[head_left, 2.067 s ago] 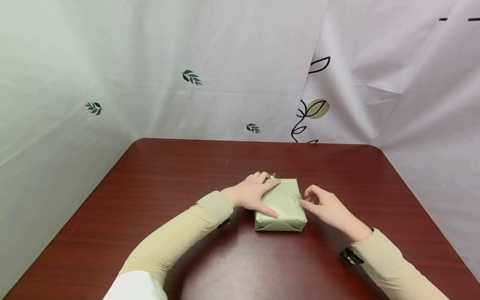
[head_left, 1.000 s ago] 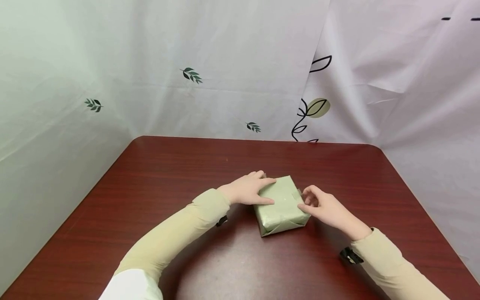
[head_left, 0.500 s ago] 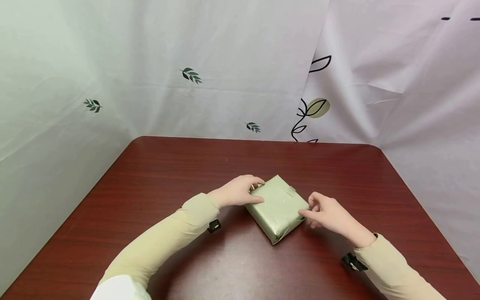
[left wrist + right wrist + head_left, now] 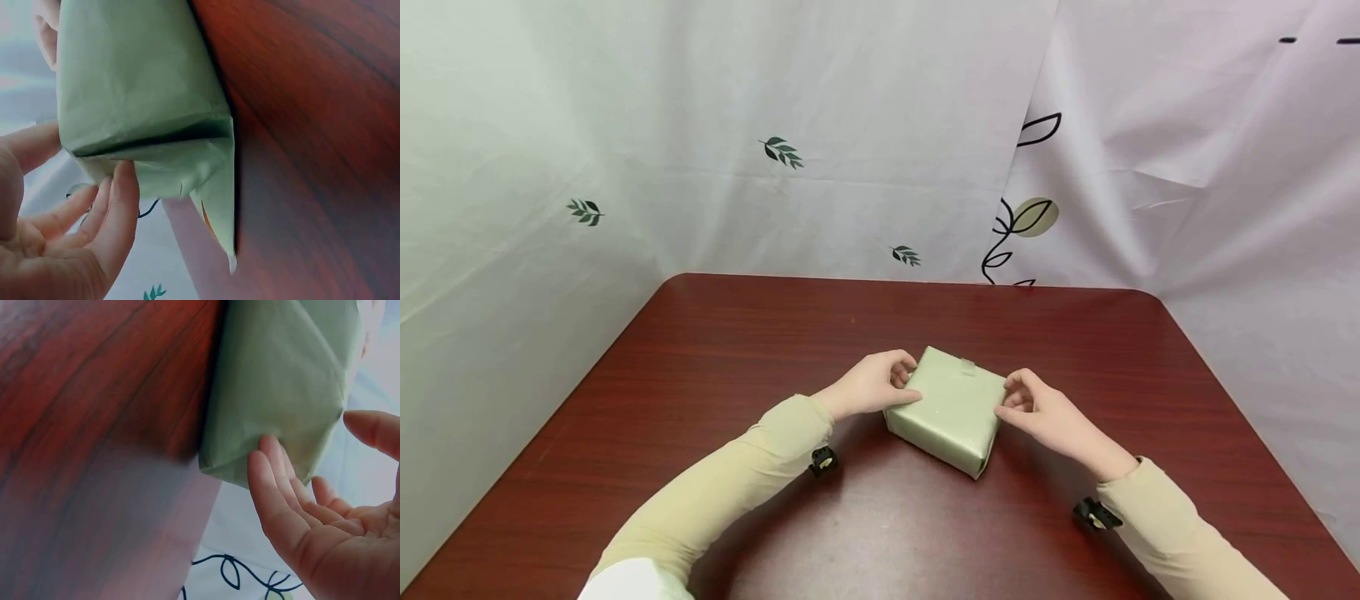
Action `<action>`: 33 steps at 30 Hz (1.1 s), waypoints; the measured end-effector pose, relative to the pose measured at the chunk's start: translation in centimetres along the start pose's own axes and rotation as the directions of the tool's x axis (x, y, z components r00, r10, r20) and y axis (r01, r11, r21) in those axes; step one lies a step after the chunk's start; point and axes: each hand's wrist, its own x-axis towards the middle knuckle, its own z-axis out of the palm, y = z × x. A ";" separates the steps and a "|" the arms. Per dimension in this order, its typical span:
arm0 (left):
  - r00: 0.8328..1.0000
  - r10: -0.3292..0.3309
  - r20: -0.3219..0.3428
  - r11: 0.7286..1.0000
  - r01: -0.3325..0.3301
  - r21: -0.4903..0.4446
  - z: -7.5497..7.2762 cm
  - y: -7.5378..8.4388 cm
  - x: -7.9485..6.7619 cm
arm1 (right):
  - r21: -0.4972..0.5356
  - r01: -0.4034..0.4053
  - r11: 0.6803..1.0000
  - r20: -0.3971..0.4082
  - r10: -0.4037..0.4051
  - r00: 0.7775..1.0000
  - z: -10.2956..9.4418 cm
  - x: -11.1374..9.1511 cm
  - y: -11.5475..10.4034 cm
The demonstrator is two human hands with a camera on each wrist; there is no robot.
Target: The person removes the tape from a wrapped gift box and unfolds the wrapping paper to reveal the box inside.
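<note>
Fingers of the left hand (image 4: 867, 387) hold the green box (image 4: 958, 402) at its left; the right hand's fingers (image 4: 270, 494) hold its right.

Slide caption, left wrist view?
Left grip at loose flap of a rectangular green paper parcel on a reddish wood-grain tabletop.

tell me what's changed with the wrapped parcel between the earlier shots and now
The green paper-wrapped parcel has turned counterclockwise, seen from above: its piece of clear tape went from the right edge to the far edge. The left hand, first spread over the top, has drawn back leftward, thumb by the left edge. The right hand stays at the right side; the parcel stays on the table.
</note>
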 end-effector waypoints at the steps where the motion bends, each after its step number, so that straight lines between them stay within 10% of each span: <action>1: 1.000 -0.013 -0.007 1.000 0.013 -0.018 0.1 -0.1 0.1 | 0.009 -0.006 1.000 -0.005 0.006 1.000 0.1 0.2 0.0; 18: 0.999 -0.028 -0.030 0.990 0.024 -0.140 0.9 -1.1 0.0 | 0.159 -0.027 0.987 0.022 0.024 0.999 -0.1 3.1 0.0; 33: 0.997 -0.069 -0.043 0.980 0.060 -0.187 1.2 -1.3 -0.1 | -0.128 0.073 0.989 -0.099 -0.086 0.991 -0.1 2.9 -1.1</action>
